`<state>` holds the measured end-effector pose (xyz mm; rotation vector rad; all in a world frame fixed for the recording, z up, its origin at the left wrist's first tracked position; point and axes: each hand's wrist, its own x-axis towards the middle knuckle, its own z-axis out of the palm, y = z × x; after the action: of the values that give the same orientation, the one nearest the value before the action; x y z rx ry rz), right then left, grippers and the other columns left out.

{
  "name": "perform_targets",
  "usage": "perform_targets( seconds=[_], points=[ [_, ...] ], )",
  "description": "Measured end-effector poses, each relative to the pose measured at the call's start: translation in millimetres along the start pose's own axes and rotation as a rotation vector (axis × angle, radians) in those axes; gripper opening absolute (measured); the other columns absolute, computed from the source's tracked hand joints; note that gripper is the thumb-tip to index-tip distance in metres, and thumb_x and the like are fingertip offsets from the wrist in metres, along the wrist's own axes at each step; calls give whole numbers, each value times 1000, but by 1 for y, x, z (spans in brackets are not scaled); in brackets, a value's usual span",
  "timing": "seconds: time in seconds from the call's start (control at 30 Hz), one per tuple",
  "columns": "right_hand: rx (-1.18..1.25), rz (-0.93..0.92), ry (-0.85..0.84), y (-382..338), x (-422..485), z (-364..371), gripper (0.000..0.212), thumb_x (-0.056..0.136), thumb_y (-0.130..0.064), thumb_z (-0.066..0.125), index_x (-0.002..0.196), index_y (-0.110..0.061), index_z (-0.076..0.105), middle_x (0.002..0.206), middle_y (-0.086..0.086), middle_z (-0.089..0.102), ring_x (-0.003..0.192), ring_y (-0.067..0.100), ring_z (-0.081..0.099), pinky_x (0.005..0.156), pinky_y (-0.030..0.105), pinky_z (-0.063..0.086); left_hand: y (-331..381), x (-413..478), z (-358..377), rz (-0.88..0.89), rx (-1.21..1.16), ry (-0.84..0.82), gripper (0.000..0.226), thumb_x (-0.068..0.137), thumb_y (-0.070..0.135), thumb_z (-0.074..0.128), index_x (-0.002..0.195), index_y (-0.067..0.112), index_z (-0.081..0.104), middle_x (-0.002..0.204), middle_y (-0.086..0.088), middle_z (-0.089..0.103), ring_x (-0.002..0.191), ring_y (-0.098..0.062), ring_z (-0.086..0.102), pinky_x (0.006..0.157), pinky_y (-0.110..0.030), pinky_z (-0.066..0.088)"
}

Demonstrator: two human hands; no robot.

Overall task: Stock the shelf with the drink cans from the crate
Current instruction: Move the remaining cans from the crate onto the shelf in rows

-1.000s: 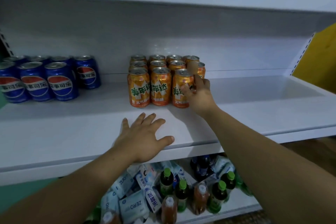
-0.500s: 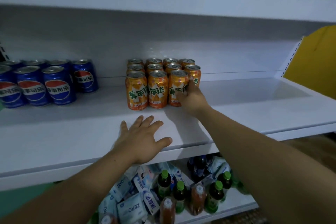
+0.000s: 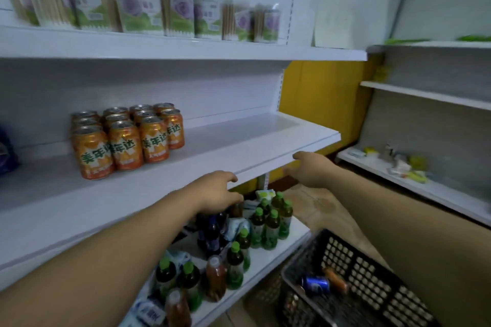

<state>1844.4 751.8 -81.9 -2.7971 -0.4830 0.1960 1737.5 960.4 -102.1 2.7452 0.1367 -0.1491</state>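
1. Orange drink cans [image 3: 127, 141] stand upright in a tight block on the middle shelf [image 3: 239, 146], left of centre, with their labels facing out. To their right the shelf is bare board out to its end.
2. A black lattice crate [image 3: 372, 271] sits low at the right, partly hidden under the right forearm. A blue can [image 3: 315, 284] lies on its side on the crate floor. Something orange [image 3: 336, 280] lies just beside it, too blurred to call a can or a bottle.
3. The left grip [image 3: 218, 191], a bare hand, hangs in front of the shelf's front edge, above the green-capped bottles [image 3: 271, 223] on the lower shelf. Its fingers are loosely curled and hold nothing.
4. The right grip [image 3: 310, 170] is blurred and sits just under the shelf lip, further right. Its fingers look stretched out, and it too is empty.
5. The blue can is probably full, so it should feel weighty for its size. While sealed it will be stiff in the wall, but its painted metal is smooth and may slip. A drop would likely dent it.
6. The best hold is across the middle of the barrel from above, thumb opposite fingers. It can be turned upright once clear of the crate wall. The rims give poorer purchase.
7. A blurred blue group [image 3: 5, 151] at the far left edge of the shelf looks like its match. The main risk when setting it down is toppling close-packed neighbours.
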Motion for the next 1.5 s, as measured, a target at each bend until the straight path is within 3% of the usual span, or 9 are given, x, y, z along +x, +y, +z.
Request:
perform_targets(
  seconds=[0.23, 0.37, 0.5, 0.63, 0.73, 0.97, 1.1, 1.27, 1.5],
  points=[
    [-66, 342, 9, 124, -88, 0, 69, 92, -55, 52, 148, -18, 34, 149, 6, 41, 132, 26, 43, 103, 37, 40, 111, 15, 103, 318, 10, -290, 65, 90, 45, 58, 145, 18, 35, 148, -4, 39, 129, -22, 44, 102, -32, 40],
    [-65, 500, -30, 182, -118, 17, 70, 92, -56, 51, 148, -19, 34, 151, 5, 40, 134, 26, 42, 106, 37, 38, 146, 25, 163, 389, 53, -460, 63, 91, 45, 57, 144, 19, 36, 149, -3, 36, 132, -22, 41, 106, -34, 38],
    [20, 612, -83, 246, -130, 51, 69, 94, -51, 51, 150, -16, 30, 152, 7, 38, 134, 27, 41, 107, 36, 38, 172, 54, 222, 421, 98, -569, 54, 88, 45, 59, 135, 23, 46, 136, -2, 49, 118, -23, 51, 93, -30, 43],
    [113, 715, -168, 308, -125, 96, 56, 95, -46, 52, 141, -16, 42, 133, 7, 54, 110, 21, 54, 87, 31, 47, 189, 94, 279, 399, 128, -723, 57, 89, 43, 59, 138, 18, 43, 138, -3, 48, 119, -22, 51, 98, -33, 43],
    [161, 741, -271, 349, -108, 131, 49, 96, -47, 51, 134, -17, 46, 122, 7, 58, 101, 22, 57, 86, 35, 51, 190, 127, 322, 349, 102, -791, 53, 87, 43, 61, 134, 23, 48, 131, 1, 56, 111, -17, 56, 97, -33, 45],
    [267, 720, -416, 429, -26, 236, 63, 98, -46, 47, 148, -11, 30, 148, 11, 39, 128, 28, 45, 102, 36, 40, 171, 213, 423, 194, 57, -844, 32, 85, 43, 63, 115, 34, 61, 112, 10, 63, 101, -12, 60, 92, -32, 49],
    [370, 710, -416, 455, 36, 312, 61, 96, -43, 51, 146, -11, 34, 147, 12, 41, 130, 28, 44, 106, 37, 40, 143, 262, 479, 133, 36, -810, 18, 87, 38, 61, 104, 33, 61, 99, 14, 58, 100, -12, 56, 90, -31, 45],
    [568, 741, -454, 460, 106, 403, 57, 94, -44, 54, 142, -15, 41, 138, 13, 50, 120, 27, 51, 97, 35, 42, 104, 311, 541, 44, 137, -739, 66, 87, 39, 60, 145, 19, 36, 147, -2, 38, 131, -23, 39, 109, -35, 34],
    [904, 911, -334, 447, 172, 501, 58, 96, -38, 53, 139, -1, 41, 136, 18, 52, 119, 31, 53, 94, 35, 43, 69, 355, 604, -51, 75, -673, 59, 81, 34, 66, 134, 16, 46, 134, -9, 46, 121, -27, 47, 101, -33, 39]
  ],
)
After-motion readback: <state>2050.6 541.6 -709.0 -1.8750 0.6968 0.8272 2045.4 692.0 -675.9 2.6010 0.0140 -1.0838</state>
